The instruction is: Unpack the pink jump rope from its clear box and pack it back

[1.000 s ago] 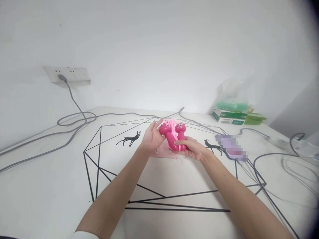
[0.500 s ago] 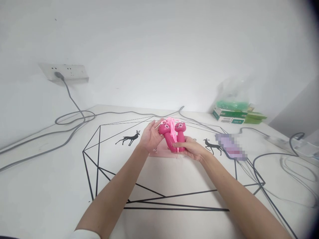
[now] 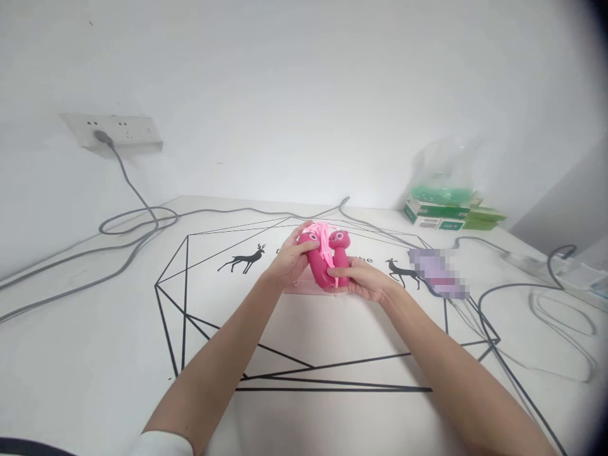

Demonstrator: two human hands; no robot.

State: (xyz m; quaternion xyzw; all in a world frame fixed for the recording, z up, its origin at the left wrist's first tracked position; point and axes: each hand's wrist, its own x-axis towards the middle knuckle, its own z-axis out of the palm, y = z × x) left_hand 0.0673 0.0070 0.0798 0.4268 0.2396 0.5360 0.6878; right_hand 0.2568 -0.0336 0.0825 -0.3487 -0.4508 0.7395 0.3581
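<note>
Left hand, open earlier, now grips left pink handle; right hand grips right pink handle; table edge beyond both.

2 animal-faced, dark-pink handles, side by side, heads up; light-pink cord bunched between.

- The left hand is curled closed, its thumb stretched toward the right hand.
- That one grips slightly lower, thumb pointing back leftward.
- Behind each hand, a bare forearm slants outward.
</note>
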